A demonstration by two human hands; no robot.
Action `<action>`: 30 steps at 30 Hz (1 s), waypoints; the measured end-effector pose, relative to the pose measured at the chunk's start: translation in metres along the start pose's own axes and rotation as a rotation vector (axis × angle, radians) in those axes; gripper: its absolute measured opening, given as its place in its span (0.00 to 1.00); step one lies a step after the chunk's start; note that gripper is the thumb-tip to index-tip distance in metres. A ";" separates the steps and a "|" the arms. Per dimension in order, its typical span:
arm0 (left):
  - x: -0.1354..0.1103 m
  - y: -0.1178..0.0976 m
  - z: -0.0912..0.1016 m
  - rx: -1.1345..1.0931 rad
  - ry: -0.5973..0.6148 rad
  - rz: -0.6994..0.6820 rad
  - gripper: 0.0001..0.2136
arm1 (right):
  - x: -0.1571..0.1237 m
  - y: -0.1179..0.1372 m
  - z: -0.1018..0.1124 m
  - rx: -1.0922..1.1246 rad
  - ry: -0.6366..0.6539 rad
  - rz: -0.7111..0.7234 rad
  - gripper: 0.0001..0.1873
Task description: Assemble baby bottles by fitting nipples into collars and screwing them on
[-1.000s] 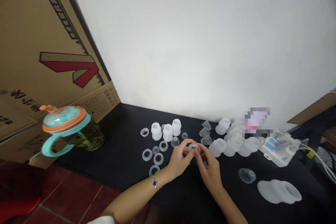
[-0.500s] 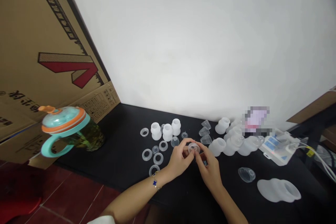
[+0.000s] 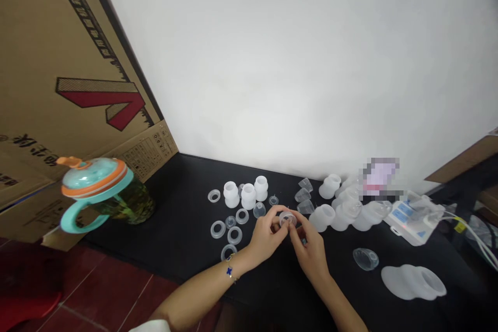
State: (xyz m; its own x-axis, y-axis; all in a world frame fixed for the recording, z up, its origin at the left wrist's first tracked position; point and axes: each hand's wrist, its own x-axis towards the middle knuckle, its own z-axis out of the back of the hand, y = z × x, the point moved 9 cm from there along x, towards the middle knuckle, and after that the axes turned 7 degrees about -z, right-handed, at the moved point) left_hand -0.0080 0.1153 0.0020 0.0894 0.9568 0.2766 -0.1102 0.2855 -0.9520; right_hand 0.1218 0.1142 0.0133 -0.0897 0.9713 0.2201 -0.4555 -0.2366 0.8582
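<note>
Between the fingertips of both hands is a translucent bottle collar ring (image 3: 288, 217), pinched over the table; fingers cover its lower part, and I cannot tell if anything sits inside it. My left hand (image 3: 267, 236) closes on it from the left, my right hand (image 3: 310, 246) from the right. Left of them lie several loose collar rings (image 3: 234, 235) and clear bottle teats (image 3: 259, 210). Three small white bottles (image 3: 248, 197) stand behind these. Clear caps (image 3: 305, 207) lie just behind my right hand, with more frosted bottles (image 3: 322, 218) to their right.
A clear oval cover (image 3: 365, 259) and a large frosted bottle-like piece (image 3: 412, 281) lie at the right front. Behind them is a white box with cables (image 3: 414, 220). A teal-handled drink jug (image 3: 105, 192) and a cardboard box (image 3: 78, 62) stand left; a white wall (image 3: 291, 62) rises behind.
</note>
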 end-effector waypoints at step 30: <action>0.001 -0.003 0.000 0.068 0.000 0.011 0.10 | 0.001 -0.006 -0.002 -0.023 0.011 -0.051 0.23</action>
State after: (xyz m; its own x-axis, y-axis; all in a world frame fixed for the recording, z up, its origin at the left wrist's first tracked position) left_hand -0.0080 0.1155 0.0049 0.0874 0.9600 0.2659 -0.1779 0.2777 -0.9441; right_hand 0.1229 0.1168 0.0076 -0.0753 0.9824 0.1709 -0.4800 -0.1860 0.8573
